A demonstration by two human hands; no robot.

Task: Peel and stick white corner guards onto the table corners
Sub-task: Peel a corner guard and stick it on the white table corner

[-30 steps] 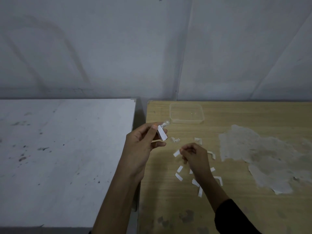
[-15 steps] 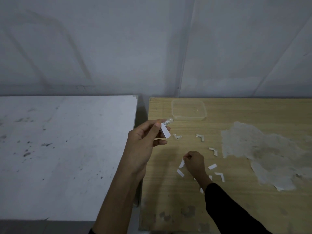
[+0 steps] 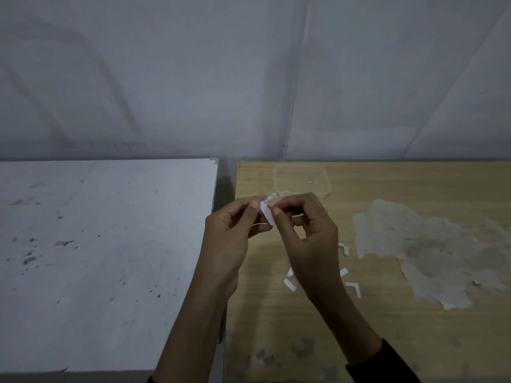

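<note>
Pinching a white corner guard (image 3: 267,216) in the left hand (image 3: 229,239), grip clamped on the strip's left edge between thumb and forefinger. Meeting the same piece with the right hand (image 3: 307,236), thumb and fingertip curled tight against its right edge, apparently picking at the backing; too small to tell whether any backing is lifting yet. Holding the guard in the air over the near-left part of the wooden worktop (image 3: 401,341), long axis tilting from upper left down to lower right, with a crumpled clear bit (image 3: 272,195) sticking out at the top. Touching it with both hands, so no telling a nearer one. Probably peeling next, pulling rightward away from the left grip, then heading for a corner: facing the far corners of the white worktop (image 3: 96,244) and the wooden one just beyond the hands, with nothing standing between. Sharing the wooden worktop with loose white pieces (image 3: 354,288) under and beside the right wrist, a clear plastic tub (image 3: 329,185) behind, and a worn patch (image 3: 414,244) to the right.
</note>
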